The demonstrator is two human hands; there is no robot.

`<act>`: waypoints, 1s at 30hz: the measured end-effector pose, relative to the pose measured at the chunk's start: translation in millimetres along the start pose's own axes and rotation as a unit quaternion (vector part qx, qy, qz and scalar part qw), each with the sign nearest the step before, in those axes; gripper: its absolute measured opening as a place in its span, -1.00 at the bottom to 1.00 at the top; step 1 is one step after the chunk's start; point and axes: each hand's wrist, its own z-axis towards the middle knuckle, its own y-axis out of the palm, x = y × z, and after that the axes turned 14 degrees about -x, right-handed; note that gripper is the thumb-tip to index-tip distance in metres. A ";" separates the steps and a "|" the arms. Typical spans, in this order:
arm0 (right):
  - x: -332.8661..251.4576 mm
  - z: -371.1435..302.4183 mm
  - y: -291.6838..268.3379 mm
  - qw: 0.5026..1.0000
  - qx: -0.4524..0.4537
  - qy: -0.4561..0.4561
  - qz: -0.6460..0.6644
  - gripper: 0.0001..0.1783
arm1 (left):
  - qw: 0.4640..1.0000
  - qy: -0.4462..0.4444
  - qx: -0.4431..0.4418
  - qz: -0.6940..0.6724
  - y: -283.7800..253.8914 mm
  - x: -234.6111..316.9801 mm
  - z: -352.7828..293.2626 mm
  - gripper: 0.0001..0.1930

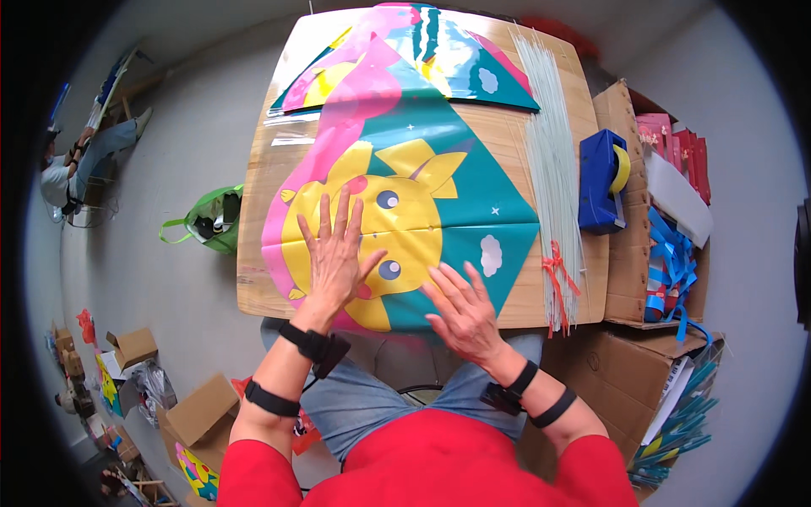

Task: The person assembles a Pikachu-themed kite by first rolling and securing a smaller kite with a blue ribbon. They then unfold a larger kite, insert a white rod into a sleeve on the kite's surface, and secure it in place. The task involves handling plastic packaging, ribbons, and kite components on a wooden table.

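A printed plastic kite sheet [473, 169] in teal and pink, with a yellow cartoon character on it, lies spread on the wooden table [583, 296]. My left hand [335, 253] rests flat on the yellow figure, fingers spread and pointing away from me. Over the sheet's near edge, my right hand [463, 311] lies with its fingers stretched out beside the figure's lower eye. A crease runs across the sheet between the two hands. At the far side, more shiny printed sheets [498, 80] lie folded, and the spread sheet's pink tip overlaps them.
Along the table's right side lies a bundle of thin white rods [553, 186] tied with red string [555, 269]. A blue tape dispenser [598, 182] stands beside it. Cardboard boxes [621, 228] line the right. A green bag [215, 221] sits left of the table; a person [72, 173] sits farther left.
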 end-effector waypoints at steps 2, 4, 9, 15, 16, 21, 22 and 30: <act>-6.7 50.1 6.9 0.998 0.011 -0.022 0.051 -0.25 | 1.000 0.003 -0.021 0.007 31.0 5.8 -21.1 0.00; 2.3 81.5 31.0 0.997 -0.003 -0.022 0.073 -0.18 | 0.999 -0.003 -0.040 0.005 42.9 3.0 -32.0 0.06; 65.6 62.7 42.3 0.993 -0.046 0.107 -0.020 -0.11 | 0.993 -0.009 -0.106 -0.041 30.9 -3.8 -36.0 0.16; 124.7 15.4 14.8 0.973 -0.019 0.229 -0.037 -0.11 | 0.991 -0.007 -0.123 -0.046 30.9 -5.6 -40.3 0.17; 126.3 16.6 13.8 0.971 -0.012 0.235 -0.033 -0.11 | 0.991 0.002 -0.123 -0.045 32.2 -9.1 -39.6 0.17; 136.4 7.2 22.7 0.962 0.046 0.267 -0.020 -0.09 | 0.988 0.009 -0.145 -0.050 30.4 -13.2 -43.7 0.15; 136.2 11.3 21.3 0.963 0.043 0.264 -0.017 -0.08 | 0.986 -0.001 -0.157 -0.047 22.0 -12.1 -41.3 0.13; 42.8 59.6 -3.7 0.979 -0.037 0.146 -0.135 -0.08 | 0.998 0.029 -0.054 -0.006 36.3 11.8 -53.5 -0.04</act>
